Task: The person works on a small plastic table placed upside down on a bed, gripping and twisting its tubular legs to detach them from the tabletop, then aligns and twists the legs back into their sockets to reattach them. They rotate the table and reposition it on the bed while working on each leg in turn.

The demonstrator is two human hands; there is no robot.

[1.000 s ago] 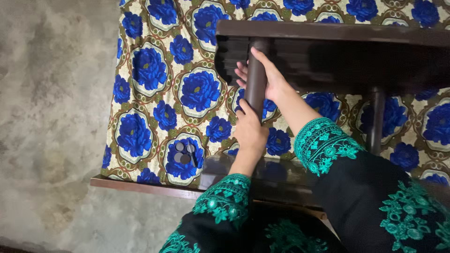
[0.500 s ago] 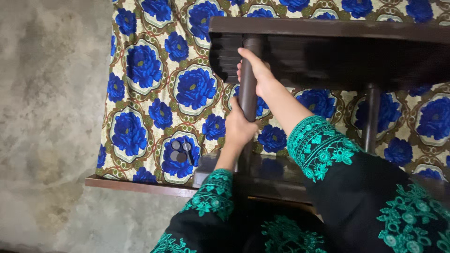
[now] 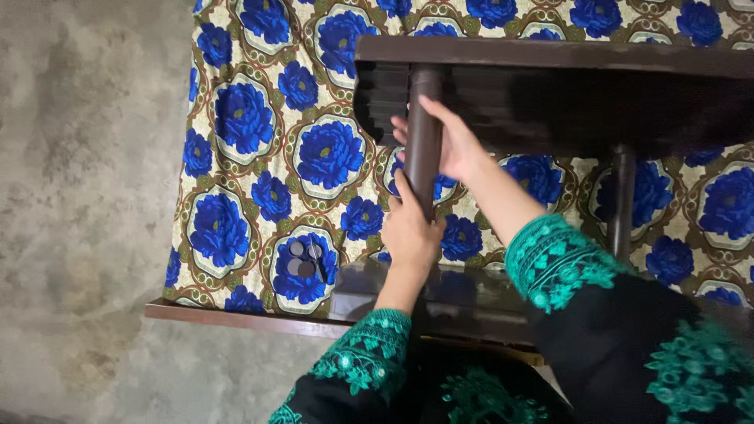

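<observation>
Under everything, a bed (image 3: 236,314) spread with a blue-flowered sheet (image 3: 243,118), grey floor (image 3: 78,196) alongside; small dark round pieces (image 3: 305,257) lying on one flower, well apart from the hands; a second dark post (image 3: 620,200) further right. Upright at centre, a dark wooden table leg (image 3: 424,133) rising into the dark table (image 3: 550,86) frame. Left hand (image 3: 410,232) wrapped round its lower part, right hand (image 3: 452,145) just above, fingers (image 3: 402,129) of both closed on the leg
</observation>
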